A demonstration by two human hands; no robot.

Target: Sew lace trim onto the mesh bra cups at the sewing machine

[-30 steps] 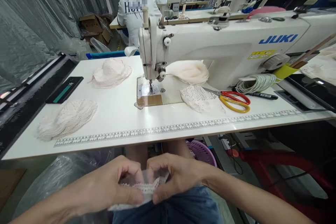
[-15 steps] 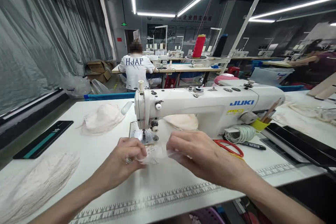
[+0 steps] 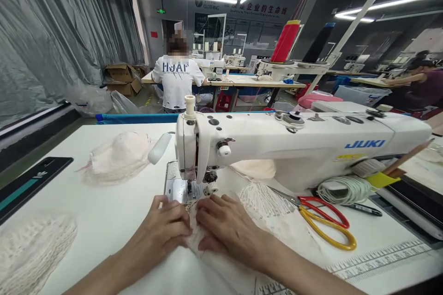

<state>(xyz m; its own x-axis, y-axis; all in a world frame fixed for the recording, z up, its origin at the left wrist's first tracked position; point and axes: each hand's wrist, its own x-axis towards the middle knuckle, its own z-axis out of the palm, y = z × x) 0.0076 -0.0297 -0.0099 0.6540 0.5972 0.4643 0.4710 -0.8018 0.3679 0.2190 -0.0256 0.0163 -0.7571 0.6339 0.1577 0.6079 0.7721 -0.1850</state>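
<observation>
My left hand point(image 3: 168, 227) has its fingers curled on the near edge of a pale, sheer lace fabric point(image 3: 194, 236), just in front of the needle. Close beside it, my right hand point(image 3: 226, 226) is closed on the same fabric with bent fingers. The lace spreads to the right under my right forearm, where a fringe-like pattern point(image 3: 265, 200) shows. Both hands are right before the presser foot point(image 3: 189, 188) of a white sewing machine point(image 3: 277, 140). My fingertips partly hide the fabric's edge.
Scissors point(image 3: 327, 223) with red and yellow handles lie right of the lace. A ruler strip point(image 3: 380, 258) runs along the table front. Lace stacks point(image 3: 36, 251) and cup-shaped pieces point(image 3: 121, 152) are at left, near a black phone-like case point(image 3: 32, 184). A person point(image 3: 176, 76) sits ahead.
The view has come closer to the machine. My right hand has moved left beside my left hand, and both have lowered onto the fabric. More lace and the scissors now show at right.
</observation>
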